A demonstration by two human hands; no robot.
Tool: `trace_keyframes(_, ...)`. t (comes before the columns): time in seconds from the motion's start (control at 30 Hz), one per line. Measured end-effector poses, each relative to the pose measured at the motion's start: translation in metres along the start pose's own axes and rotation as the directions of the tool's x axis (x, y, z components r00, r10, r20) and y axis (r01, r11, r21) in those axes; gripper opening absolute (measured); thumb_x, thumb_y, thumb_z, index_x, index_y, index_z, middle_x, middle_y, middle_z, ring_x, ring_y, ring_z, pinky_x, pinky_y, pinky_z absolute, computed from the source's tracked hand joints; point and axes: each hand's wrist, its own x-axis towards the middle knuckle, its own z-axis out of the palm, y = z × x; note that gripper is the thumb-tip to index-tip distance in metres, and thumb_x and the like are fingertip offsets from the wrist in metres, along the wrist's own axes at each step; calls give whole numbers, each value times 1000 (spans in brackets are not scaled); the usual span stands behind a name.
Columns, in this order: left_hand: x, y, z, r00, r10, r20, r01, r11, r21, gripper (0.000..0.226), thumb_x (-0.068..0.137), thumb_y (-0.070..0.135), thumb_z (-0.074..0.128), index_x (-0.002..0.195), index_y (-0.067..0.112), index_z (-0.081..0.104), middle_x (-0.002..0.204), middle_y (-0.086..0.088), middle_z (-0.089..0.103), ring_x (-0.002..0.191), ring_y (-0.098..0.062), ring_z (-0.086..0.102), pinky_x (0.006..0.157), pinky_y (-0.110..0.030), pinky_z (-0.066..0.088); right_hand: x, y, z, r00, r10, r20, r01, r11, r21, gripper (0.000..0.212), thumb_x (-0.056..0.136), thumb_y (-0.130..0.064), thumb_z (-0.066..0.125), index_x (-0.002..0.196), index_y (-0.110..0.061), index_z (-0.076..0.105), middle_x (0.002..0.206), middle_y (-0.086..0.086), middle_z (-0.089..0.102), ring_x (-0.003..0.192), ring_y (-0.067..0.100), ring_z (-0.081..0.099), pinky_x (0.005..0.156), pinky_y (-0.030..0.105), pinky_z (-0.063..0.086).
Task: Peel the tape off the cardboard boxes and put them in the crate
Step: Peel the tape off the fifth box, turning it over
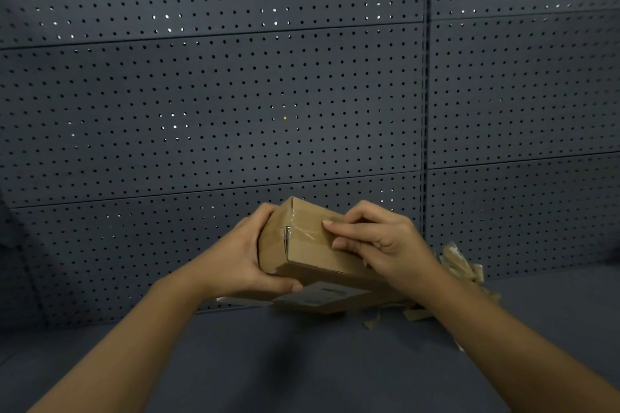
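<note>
Both hands were up off the bench: my left hand point(241, 251) gripped the cardboard box point(312, 245) by its end, thumb hooked under the near bottom edge, while my right hand point(379, 241) lay curled over the top, fingertips point(330, 225) picking at the clear tape point(302, 228) across the seam. That tape looked thin and wrinkled, so I judged it could tear into slivers or lift the paper skin if pulled steeply. No crate showed anywhere; peeled scraps point(459, 265) lay at right.

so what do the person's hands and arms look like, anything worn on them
Both are bare: the left hand and right hand wear no gloves, rings or watch that show, and both forearms are uncovered right down to the frame's edge, with no sleeves in view. Fingernails are short and unpainted.
</note>
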Motion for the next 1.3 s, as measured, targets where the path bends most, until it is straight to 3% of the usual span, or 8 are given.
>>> trace_keyframes(0.17,-1,0,1,1000,9,0,-9,1000,-1,94,61,50,100,133,53,41,131,16,58,123,-9,59,104,-42,52,-1,-1,-8,994,-50,101,54,998,-36,29,101,-13,63,127,-16,74,105,-1,63,87,17,70,69,12,50)
trace_keyframes(0.27,0,0,1,1000,10,0,-10,1000,6,93,61,50,100,133,52,40,132,16,58,123,-9,58,104,-41,51,2,-2,-8,989,-109,101,120,986,-114,26,102,-13,61,125,-11,75,103,0,63,91,4,67,75,6,46)
trace_keyframes(0.47,-3,-6,4,1000,6,0,-6,1000,4,101,57,54,100,138,50,40,131,11,58,124,-16,59,102,-47,52,-1,1,0,988,-140,63,148,976,-160,22,108,-16,56,111,-5,75,100,-1,64,91,14,65,72,35,57)
trace_keyframes(0.6,-2,-7,2,1000,-5,9,5,1000,2,99,57,52,101,136,50,41,130,9,59,122,-15,59,102,-46,53,0,-2,6,985,-172,16,171,962,-212,31,111,-19,50,101,-2,74,95,1,64,85,17,63,65,40,55)
trace_keyframes(0.8,1,-6,6,1000,13,-5,-13,1000,-7,97,57,53,100,135,48,43,128,8,60,121,-17,60,101,-48,53,-11,3,14,979,-196,-61,172,944,-280,25,107,-4,47,109,2,72,102,5,65,89,23,65,66,41,56)
trace_keyframes(0.97,1,-2,5,1000,18,-13,-19,1000,-17,92,60,51,100,132,48,43,128,13,59,120,-12,60,102,-44,52,-4,-3,15,986,-141,-88,128,982,-141,14,98,9,61,107,6,72,100,9,66,95,14,65,84,23,52)
trace_keyframes(1.17,-3,-4,2,1000,10,-2,-10,1000,-16,96,60,51,100,136,47,41,132,15,58,123,-10,59,104,-42,51,-4,-5,-6,999,-4,39,4,1000,6,19,98,-7,69,116,-9,76,110,-3,68,105,17,67,86,32,55)
trace_keyframes(1.3,-1,-1,3,1000,19,-1,-19,1000,13,95,59,52,100,134,49,40,130,17,57,121,-7,58,102,-38,52,-6,-12,-12,993,56,105,-64,995,77,14,95,-12,74,109,-12,76,108,-7,65,105,19,65,90,34,54)
